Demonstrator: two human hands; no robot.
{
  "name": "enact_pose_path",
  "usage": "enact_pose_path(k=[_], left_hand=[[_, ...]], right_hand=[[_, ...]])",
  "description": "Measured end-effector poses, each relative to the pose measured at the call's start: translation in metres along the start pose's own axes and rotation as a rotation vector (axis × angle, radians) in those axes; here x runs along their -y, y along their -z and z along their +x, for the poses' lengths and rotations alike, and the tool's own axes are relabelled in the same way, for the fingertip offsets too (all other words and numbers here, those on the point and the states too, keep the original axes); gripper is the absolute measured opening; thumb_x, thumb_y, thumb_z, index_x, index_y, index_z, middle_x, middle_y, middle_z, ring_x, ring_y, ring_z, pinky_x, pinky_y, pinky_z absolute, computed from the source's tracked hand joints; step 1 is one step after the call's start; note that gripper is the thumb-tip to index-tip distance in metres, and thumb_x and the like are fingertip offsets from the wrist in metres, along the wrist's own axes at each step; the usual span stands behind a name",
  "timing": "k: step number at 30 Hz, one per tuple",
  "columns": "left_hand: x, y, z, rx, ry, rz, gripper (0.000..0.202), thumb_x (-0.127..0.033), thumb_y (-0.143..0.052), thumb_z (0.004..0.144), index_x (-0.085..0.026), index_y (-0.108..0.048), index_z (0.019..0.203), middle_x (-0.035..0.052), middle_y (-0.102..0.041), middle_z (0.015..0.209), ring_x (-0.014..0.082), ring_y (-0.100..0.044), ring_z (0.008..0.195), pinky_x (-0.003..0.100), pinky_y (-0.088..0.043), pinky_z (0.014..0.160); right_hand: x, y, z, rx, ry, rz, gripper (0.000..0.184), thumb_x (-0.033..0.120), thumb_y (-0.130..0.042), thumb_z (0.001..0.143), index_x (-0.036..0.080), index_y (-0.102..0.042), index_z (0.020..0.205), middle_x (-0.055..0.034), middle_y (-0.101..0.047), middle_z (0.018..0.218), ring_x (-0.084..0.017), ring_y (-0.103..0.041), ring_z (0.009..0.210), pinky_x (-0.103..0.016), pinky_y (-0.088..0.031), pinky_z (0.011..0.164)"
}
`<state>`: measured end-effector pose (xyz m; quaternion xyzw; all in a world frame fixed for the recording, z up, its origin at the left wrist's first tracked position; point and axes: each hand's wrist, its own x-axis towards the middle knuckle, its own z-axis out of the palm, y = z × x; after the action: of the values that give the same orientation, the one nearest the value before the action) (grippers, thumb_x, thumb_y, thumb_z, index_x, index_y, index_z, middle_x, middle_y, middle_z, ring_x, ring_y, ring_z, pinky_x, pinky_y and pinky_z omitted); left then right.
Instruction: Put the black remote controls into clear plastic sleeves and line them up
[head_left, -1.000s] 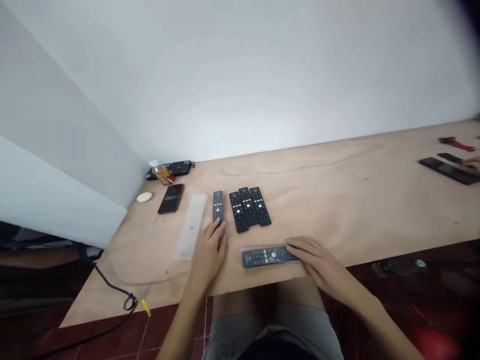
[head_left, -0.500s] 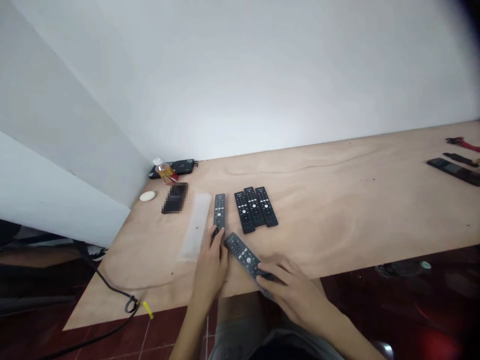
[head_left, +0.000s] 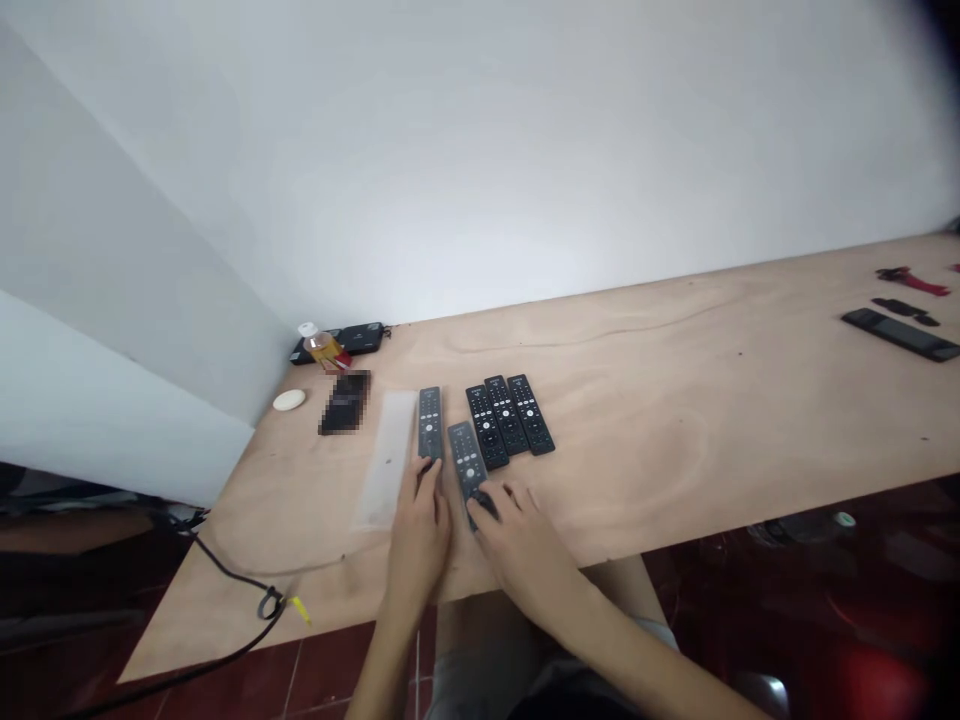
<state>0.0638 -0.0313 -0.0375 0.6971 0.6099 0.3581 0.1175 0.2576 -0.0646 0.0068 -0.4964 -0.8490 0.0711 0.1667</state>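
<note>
My left hand (head_left: 422, 510) has its fingertips closed on the lower end of a remote control (head_left: 430, 415) that looks greyish, as if in a clear plastic sleeve. Just right of it, my right hand (head_left: 517, 535) grips the near end of a second sleeved remote control (head_left: 466, 455), which lies slightly tilted on the wooden table. Beyond it, three bare black remote controls (head_left: 506, 415) lie side by side. A flat, translucent plastic sleeve (head_left: 386, 460) is spread out left of my left hand.
At the back left stand a drink bottle (head_left: 324, 348) and black boxes (head_left: 361, 338). A pixelated dark object (head_left: 345, 402) and a white disc (head_left: 289, 400) lie nearby. A dark device (head_left: 900, 334) and a red-handled tool (head_left: 911, 280) lie far right. A black cable (head_left: 225, 575) crosses the left edge.
My right hand has brought its remote control up and to the left, turning it from a steep slant to nearly parallel with the left one. My left hand stays on its remote control.
</note>
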Motion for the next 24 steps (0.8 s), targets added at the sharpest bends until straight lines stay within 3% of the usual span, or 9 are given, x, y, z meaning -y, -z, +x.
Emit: enact_pose_path(k=[7,11,14,19,24], left_hand=[[0.000,0.002,-0.002,0.011,-0.018,0.015,0.044,-0.016,-0.047,0.105,-0.022,-0.064,0.144,0.0148,-0.059,0.153,0.0323,-0.058,0.145,0.058,-0.049,0.125],[-0.004,0.004,-0.002,0.019,-0.025,0.022,0.043,-0.016,-0.048,0.105,-0.022,-0.064,0.144,0.0146,-0.059,0.154,0.0318,-0.059,0.144,0.057,-0.051,0.124],[-0.007,0.005,-0.003,0.040,-0.041,0.021,0.044,-0.016,-0.046,0.106,-0.022,-0.062,0.147,0.0150,-0.056,0.156,0.0315,-0.055,0.148,0.057,-0.048,0.126],[-0.011,0.005,-0.002,0.031,-0.048,0.033,0.038,-0.023,-0.045,0.110,-0.020,-0.063,0.144,0.0158,-0.057,0.153,0.0331,-0.055,0.147,0.060,-0.046,0.126],[-0.014,0.004,0.001,0.012,-0.059,0.036,0.035,-0.031,-0.050,0.111,-0.021,-0.065,0.141,0.0161,-0.058,0.150,0.0346,-0.057,0.144,0.061,-0.048,0.123]], right_hand=[[0.000,-0.006,0.047,-0.009,-0.020,-0.061,0.052,0.018,-0.057,0.108,0.015,-0.055,0.159,-0.0210,-0.056,0.163,-0.042,-0.054,0.136,-0.058,-0.051,0.106],[-0.009,-0.006,0.052,-0.028,-0.018,-0.010,0.060,0.033,-0.060,0.109,0.020,-0.048,0.166,-0.0174,-0.047,0.173,-0.042,-0.051,0.140,-0.062,-0.049,0.109],[-0.019,-0.010,0.042,-0.062,-0.084,0.013,0.064,0.045,-0.059,0.110,0.021,-0.046,0.168,-0.0161,-0.045,0.174,-0.043,-0.051,0.140,-0.064,-0.047,0.112],[-0.030,-0.014,0.011,-0.051,-0.059,0.019,0.052,0.035,-0.055,0.112,0.020,-0.055,0.162,-0.0174,-0.053,0.169,-0.041,-0.054,0.139,-0.061,-0.050,0.109],[-0.047,0.008,-0.037,-0.025,0.029,0.201,0.031,0.026,-0.061,0.109,0.023,-0.068,0.139,-0.0140,-0.064,0.153,-0.036,-0.059,0.132,-0.057,-0.053,0.109]])
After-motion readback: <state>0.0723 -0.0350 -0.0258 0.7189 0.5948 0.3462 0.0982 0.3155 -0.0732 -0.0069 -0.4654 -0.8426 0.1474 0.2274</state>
